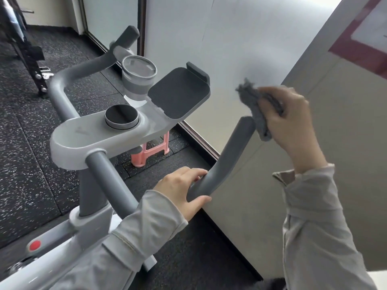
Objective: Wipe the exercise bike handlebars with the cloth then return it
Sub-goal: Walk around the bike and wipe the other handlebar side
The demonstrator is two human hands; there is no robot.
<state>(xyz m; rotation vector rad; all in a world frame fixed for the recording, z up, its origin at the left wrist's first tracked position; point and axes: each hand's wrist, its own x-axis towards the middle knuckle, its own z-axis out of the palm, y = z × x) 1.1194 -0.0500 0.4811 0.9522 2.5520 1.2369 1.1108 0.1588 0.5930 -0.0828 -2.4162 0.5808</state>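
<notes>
The exercise bike's grey handlebars curve out from a light grey console (88,141). Its right grip (226,155) rises toward the wall. My left hand (180,191) is wrapped around the lower bend of that grip. My right hand (293,122) holds a crumpled grey cloth (255,109) just past the grip's upper tip, with the cloth touching or nearly touching the tip. The left grip (69,80) sweeps off to the far left, untouched.
On the console sit a round black dial (121,117), a grey cup holder (138,76) and a dark phone tray (180,93). A white wall (240,49) stands close on the right. A pink stool (150,151) rests on the speckled black floor below.
</notes>
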